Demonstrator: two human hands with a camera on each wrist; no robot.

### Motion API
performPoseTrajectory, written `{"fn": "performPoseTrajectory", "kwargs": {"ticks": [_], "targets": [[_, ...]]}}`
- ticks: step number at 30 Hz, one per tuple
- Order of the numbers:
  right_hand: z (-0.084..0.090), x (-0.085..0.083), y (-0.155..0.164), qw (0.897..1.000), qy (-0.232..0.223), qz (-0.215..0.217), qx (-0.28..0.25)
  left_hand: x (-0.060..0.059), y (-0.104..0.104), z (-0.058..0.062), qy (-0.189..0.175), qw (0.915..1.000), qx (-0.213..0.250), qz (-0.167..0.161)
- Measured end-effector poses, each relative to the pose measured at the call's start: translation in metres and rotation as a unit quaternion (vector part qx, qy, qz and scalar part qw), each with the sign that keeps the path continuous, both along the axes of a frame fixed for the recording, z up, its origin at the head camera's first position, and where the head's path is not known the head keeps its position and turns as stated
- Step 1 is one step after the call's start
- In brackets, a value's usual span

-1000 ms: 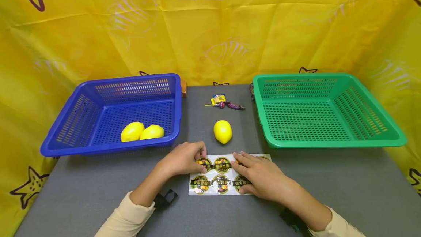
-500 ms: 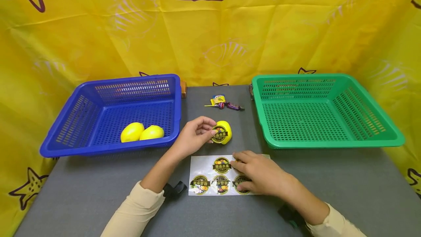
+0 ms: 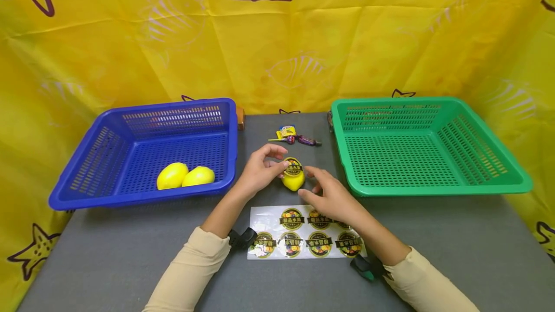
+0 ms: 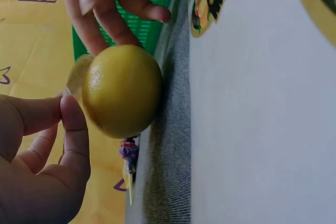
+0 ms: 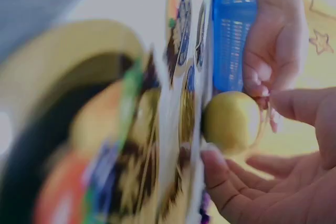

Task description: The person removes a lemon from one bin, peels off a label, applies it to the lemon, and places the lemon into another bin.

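A lemon [image 3: 293, 184] stands on the grey table between the two baskets. My left hand [image 3: 261, 171] pinches a round black and gold fruit sticker [image 3: 292, 166] between thumb and forefinger, over the lemon's top. In the left wrist view the sticker's edge is at the lemon [image 4: 123, 93]; whether it adheres I cannot tell. My right hand [image 3: 331, 199] is beside the lemon's right side, fingers spread and slightly bent. Whether its fingertips touch the lemon is unclear in the right wrist view. Nearer me lies a white sticker sheet [image 3: 265, 215] with several round stickers.
At left stands a blue basket [image 3: 143, 196] with two lemons [image 3: 172, 176] inside. A green basket [image 3: 433, 190] is at right. Behind the lemon lie a lollipop [image 3: 289, 139], a purple-wrapped candy [image 3: 308, 141] and a yellow packet [image 3: 286, 132]. A yellow curtain [image 3: 243, 52] hangs behind.
My left hand lifted a sticker off the sheet's upper left and carried it forward to the lemon. The right hand left the sheet and moved forward to the lemon's right side.
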State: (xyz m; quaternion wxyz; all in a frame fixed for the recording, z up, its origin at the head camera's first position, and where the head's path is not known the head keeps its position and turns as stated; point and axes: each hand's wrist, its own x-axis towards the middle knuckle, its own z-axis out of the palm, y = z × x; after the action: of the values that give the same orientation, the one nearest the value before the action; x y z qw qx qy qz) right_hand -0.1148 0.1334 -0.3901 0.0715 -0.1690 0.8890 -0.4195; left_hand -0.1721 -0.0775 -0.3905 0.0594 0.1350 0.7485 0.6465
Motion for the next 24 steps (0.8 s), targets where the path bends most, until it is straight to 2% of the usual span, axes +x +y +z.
{"fn": "performPoseTrajectory", "kwargs": {"ticks": [3, 6, 18, 21, 24], "targets": [[-0.002, -0.011, -0.004, 0.997, -0.046, -0.021, -0.052, -0.002, 0.0, -0.003, -0.003, 0.9998, -0.022, 0.002], [0.0, -0.018, -0.009, 0.994, -0.066, -0.033, -0.077, -0.003, 0.0, -0.004, -0.009, 0.9993, -0.038, 0.002], [0.003, -0.033, -0.02, 0.99, -0.085, -0.05, -0.1, -0.004, -0.002, -0.004, -0.012, 0.9981, -0.06, -0.005], [0.002, -0.034, -0.021, 0.989, -0.083, -0.056, -0.106, -0.003, -0.003, -0.004, -0.021, 0.997, -0.074, -0.001], [0.001, -0.034, -0.022, 0.988, -0.088, -0.058, -0.116, -0.002, -0.003, -0.005, -0.052, 0.9951, -0.084, -0.005]]}}
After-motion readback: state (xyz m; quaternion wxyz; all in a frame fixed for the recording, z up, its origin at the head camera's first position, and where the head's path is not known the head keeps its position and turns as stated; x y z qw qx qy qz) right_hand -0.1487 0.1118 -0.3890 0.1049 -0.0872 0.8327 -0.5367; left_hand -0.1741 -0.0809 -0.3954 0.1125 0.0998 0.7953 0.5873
